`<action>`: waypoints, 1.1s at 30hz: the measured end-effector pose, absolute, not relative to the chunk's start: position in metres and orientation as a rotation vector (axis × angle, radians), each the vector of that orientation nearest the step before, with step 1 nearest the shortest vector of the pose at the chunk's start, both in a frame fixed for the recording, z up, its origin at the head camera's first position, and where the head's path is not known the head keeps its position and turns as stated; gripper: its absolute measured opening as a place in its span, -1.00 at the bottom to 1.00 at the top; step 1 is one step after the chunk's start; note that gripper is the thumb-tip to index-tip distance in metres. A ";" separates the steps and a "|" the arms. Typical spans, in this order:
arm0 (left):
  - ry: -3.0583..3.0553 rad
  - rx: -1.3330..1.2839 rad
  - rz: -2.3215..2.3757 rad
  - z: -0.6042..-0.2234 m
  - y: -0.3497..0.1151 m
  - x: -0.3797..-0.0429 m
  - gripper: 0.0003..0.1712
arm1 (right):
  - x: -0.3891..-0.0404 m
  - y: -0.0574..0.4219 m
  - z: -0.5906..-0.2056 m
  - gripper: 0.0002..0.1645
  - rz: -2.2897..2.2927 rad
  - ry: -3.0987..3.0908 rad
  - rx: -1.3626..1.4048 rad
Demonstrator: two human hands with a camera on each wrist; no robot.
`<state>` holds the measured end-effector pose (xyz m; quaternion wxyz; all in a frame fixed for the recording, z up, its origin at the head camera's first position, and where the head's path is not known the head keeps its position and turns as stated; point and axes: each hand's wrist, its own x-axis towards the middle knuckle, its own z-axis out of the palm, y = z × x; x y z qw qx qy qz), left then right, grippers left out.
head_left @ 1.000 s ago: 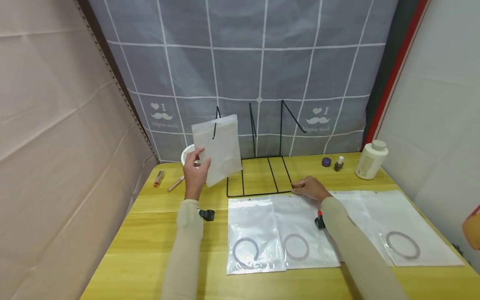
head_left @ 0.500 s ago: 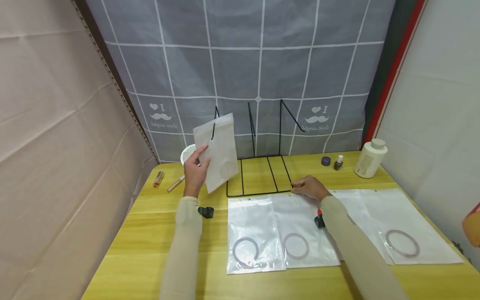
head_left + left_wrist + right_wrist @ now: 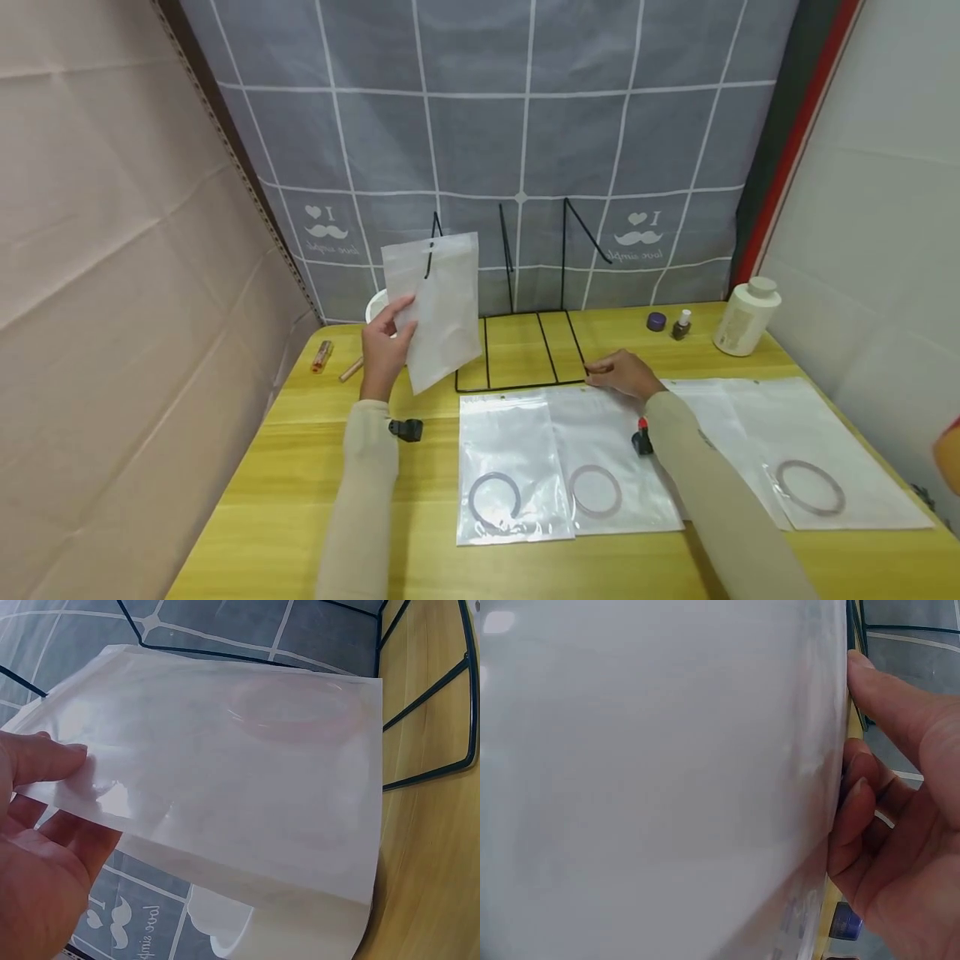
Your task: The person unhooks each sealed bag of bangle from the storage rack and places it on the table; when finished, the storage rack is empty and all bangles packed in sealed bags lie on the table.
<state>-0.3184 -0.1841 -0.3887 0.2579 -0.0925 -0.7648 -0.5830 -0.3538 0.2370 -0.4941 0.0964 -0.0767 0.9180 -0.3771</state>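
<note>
My left hand [image 3: 385,358] pinches the left edge of a white zip bag [image 3: 442,317], thumb on its front and fingers behind. The bag hangs on the left hook of a black wire rack [image 3: 521,387], the wire passing through near its top. A pale pink ring [image 3: 296,709] shows faintly through the bag in the left wrist view. My right hand [image 3: 622,375] holds the front right corner of the rack's base with curled fingers. In the right wrist view, a bag's edge [image 3: 821,750] hides part of what those fingers hold.
Several flat zip bags [image 3: 510,442] lie in a row in front of the rack, with rings inside some. At the back right stand a white bottle [image 3: 747,317], a small nail polish bottle [image 3: 681,327] and a purple lid [image 3: 656,322]. A small tube [image 3: 322,357] lies at left.
The bag on the hook has turned and its lower end has swung slightly, the left hand staying on its edge. My right hand keeps its place on the rack corner.
</note>
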 end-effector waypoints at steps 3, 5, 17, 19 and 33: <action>-2.047 -0.275 -1.605 -0.388 -0.186 -0.316 -0.57 | -0.354 0.236 -0.494 -0.49 -1.093 2.738 -0.230; -2.036 -0.282 -1.606 -0.388 -0.187 -0.315 -0.57 | -0.354 0.236 -0.495 -0.48 -1.086 2.745 -0.234; -2.084 -0.312 -1.484 -0.379 -0.193 -0.296 -0.59 | -0.354 0.238 -0.498 -0.41 -1.097 2.729 -0.281; -2.098 -0.303 -1.471 -0.371 -0.190 -0.286 -0.60 | -0.354 0.239 -0.496 -0.37 -1.085 2.732 -0.289; -2.102 -0.395 -1.529 -0.372 -0.203 -0.267 -0.64 | -0.354 0.239 -0.494 -0.39 -1.064 2.733 -0.273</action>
